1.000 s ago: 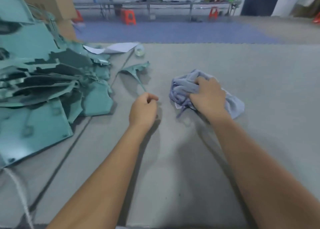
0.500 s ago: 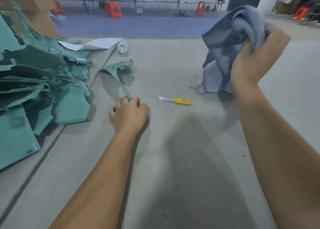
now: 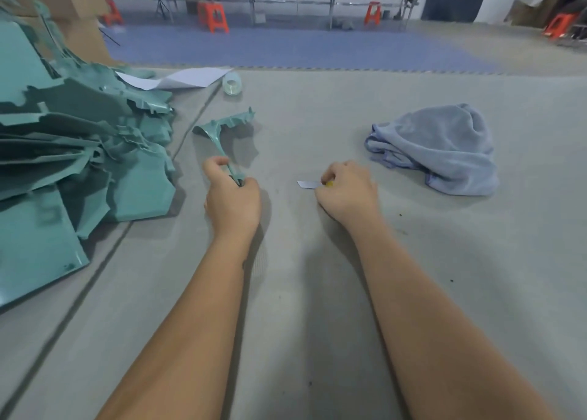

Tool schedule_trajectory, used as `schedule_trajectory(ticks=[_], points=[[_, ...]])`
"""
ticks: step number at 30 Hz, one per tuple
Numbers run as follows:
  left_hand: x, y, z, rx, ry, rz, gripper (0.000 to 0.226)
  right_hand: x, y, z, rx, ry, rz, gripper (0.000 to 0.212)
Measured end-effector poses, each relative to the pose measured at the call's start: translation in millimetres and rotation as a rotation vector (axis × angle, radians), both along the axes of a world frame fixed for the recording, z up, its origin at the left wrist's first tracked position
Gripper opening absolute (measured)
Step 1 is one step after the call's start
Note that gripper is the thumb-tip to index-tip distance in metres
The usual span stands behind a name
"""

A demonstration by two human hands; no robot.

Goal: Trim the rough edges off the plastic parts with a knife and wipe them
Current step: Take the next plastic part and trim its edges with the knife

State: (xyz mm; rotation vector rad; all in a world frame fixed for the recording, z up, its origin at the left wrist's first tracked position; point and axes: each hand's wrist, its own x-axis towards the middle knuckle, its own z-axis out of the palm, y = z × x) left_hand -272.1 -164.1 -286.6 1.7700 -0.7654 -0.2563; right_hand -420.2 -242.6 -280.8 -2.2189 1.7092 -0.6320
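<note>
I noted my left hand [image 3: 233,197] clamped on one plastic part [image 3: 222,127], right hand [image 3: 347,190] pinching the knife [image 3: 309,184] (cloth [image 3: 444,146] idle); trimming unstarted, pile [image 3: 79,140] remained.

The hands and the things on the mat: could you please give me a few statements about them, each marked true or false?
1. The left hand grips the thin end of a teal part. True.
2. The cloth is in the right hand. False: it lies on the mat, beyond and right of that hand.
3. The right hand is at the knife, its blade pointing left. True.
4. The pile of teal parts sits on the right. False: it is on the left.
5. The knife is cutting the teal part. False: the two are apart.
</note>
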Motion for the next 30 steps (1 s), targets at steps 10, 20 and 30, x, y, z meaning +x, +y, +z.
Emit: schedule_trajectory(ticks=[10, 20, 30], points=[[30, 7, 9, 0.076, 0.261, -0.146, 0.014, -9, 17, -5, -0.141, -0.368, 0.052, 0.009], [-4, 8, 9, -0.098, 0.111, -0.445, 0.024, 15, 29, 9, 0.25, -1.177, 0.102, 0.015], [-41, 9, 3, 0.118, -0.504, -0.653, 0.016, 5, 32, 22, 0.069, -1.027, 0.123, 0.014]])
